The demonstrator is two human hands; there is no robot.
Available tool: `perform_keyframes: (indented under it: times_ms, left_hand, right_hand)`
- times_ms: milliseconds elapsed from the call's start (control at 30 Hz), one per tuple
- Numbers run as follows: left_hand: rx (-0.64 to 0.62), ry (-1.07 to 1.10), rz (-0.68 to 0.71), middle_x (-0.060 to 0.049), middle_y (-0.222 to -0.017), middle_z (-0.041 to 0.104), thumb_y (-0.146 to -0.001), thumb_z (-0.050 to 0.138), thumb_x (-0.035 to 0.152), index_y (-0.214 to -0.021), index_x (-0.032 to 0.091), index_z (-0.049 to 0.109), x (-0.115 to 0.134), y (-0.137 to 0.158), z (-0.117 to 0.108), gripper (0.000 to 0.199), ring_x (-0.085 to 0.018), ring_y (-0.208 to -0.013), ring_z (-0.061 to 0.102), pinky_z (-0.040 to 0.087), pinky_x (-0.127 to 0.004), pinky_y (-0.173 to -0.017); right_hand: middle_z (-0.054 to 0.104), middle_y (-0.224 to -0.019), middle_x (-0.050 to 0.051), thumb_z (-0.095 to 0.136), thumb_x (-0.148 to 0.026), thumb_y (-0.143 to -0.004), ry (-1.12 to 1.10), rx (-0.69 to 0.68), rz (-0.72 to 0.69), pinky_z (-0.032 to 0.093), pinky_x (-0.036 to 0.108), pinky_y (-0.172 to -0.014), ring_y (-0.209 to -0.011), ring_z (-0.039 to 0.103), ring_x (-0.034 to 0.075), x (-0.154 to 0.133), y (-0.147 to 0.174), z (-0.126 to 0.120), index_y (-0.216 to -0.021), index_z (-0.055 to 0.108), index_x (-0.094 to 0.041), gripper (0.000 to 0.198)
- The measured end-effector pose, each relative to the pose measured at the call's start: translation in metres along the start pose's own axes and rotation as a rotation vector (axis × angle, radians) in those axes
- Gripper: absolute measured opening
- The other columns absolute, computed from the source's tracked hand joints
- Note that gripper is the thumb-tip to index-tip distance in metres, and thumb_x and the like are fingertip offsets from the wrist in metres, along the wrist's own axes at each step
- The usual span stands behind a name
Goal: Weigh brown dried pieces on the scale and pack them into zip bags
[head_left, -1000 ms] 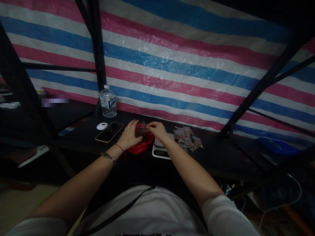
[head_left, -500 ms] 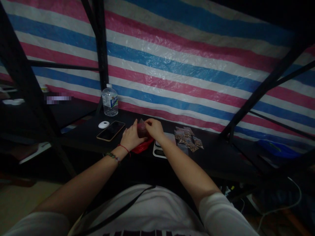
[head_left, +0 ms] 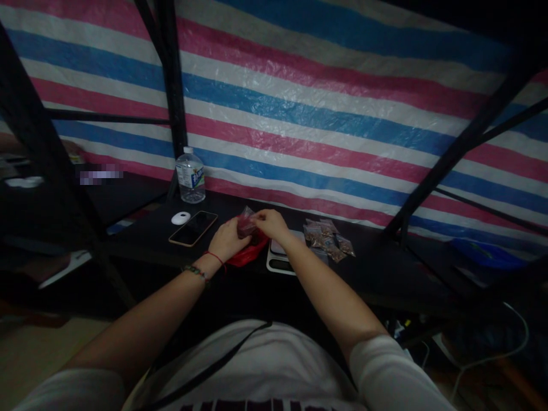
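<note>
A small clear plastic bag [head_left: 246, 224] is between my two hands, with reddish colour showing through it. My left hand [head_left: 230, 240] is closed round its left side. The fingers of my right hand [head_left: 270, 222] pinch its upper right edge. Under both hands lies a crumpled red plastic bag [head_left: 247, 256], partly covered by the left hand. To the right, partly hidden by my right forearm, is a white digital scale [head_left: 280, 265]. Several small zip bags [head_left: 327, 238] with brownish bits inside are piled beyond it.
A phone [head_left: 193, 228], a white oval case [head_left: 180, 218] and a clear bottle [head_left: 190, 177] stand left on the dark tabletop [head_left: 372, 268]. Black metal posts [head_left: 171, 85] frame the table, and a striped plastic sheet [head_left: 299, 114] hangs behind. Blue plastic [head_left: 486, 254] lies far right.
My left hand has shifted slightly down and left, its fingers lower on the clear bag. More of the bag's top shows now. At far left, a blurred arm of another person has come into view.
</note>
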State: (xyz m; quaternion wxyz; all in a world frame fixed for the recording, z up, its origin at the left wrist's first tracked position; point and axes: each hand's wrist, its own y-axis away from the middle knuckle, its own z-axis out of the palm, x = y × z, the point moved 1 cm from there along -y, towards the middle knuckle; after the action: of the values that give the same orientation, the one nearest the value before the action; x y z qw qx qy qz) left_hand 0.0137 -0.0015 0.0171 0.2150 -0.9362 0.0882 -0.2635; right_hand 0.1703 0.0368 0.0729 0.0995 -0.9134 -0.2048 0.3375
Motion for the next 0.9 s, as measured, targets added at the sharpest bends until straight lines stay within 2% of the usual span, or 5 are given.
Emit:
perform_keyframes:
  times_ms: [67,300,433,700,900]
  left_hand:
    - [-0.009,-0.014,-0.016,-0.014,-0.11,0.065,-0.074,0.063,0.044,-0.121,0.015,0.052,0.0,0.001,0.0,0.056,-0.029,-0.102,0.062,0.046,-0.034,-0.085]
    - [-0.025,0.045,-0.057,-0.014,-0.112,0.065,-0.07,0.067,0.049,-0.122,0.018,0.052,-0.001,0.0,-0.001,0.063,-0.03,-0.102,0.063,0.047,-0.035,-0.084]
    - [-0.047,0.355,-0.016,-0.013,-0.113,0.064,-0.062,0.074,0.048,-0.119,0.016,0.052,-0.004,-0.005,0.003,0.069,-0.028,-0.103,0.062,0.048,-0.037,-0.088]
    - [-0.124,1.25,-0.185,-0.001,-0.091,0.066,-0.061,0.078,0.033,-0.104,0.018,0.047,0.019,-0.006,-0.003,0.056,-0.014,-0.078,0.065,0.051,-0.029,-0.074]
    - [-0.111,1.311,-0.205,0.002,-0.078,0.064,-0.062,0.078,0.03,-0.106,0.019,0.046,0.037,0.002,-0.011,0.056,-0.011,-0.061,0.062,0.048,-0.022,-0.058]
  right_hand:
    - [0.073,-0.085,0.006,0.059,-0.028,-0.081,0.022,0.016,-0.022,0.046,0.026,-0.075,-0.079,0.065,0.018,-0.001,0.001,-0.001,-0.087,0.074,-0.018,0.019]
    - [0.073,-0.094,0.005,0.057,-0.018,-0.08,-0.045,0.09,-0.103,0.046,0.026,-0.079,-0.088,0.065,0.018,-0.004,0.003,0.0,-0.092,0.073,-0.018,0.021]
    - [0.073,-0.089,0.005,0.058,-0.022,-0.08,-0.182,0.141,-0.021,0.046,0.026,-0.076,-0.083,0.065,0.017,0.004,0.006,-0.005,-0.089,0.073,-0.017,0.018]
    - [0.063,-0.068,0.0,0.065,-0.042,-0.072,-0.718,0.201,0.144,0.037,0.02,-0.051,-0.06,0.056,0.011,0.024,0.036,-0.018,-0.078,0.066,-0.016,0.027]
    - [0.063,-0.074,0.0,0.069,-0.039,-0.067,-0.881,0.231,0.236,0.037,0.019,-0.049,-0.062,0.057,0.012,0.038,0.073,-0.033,-0.081,0.065,-0.019,0.026]
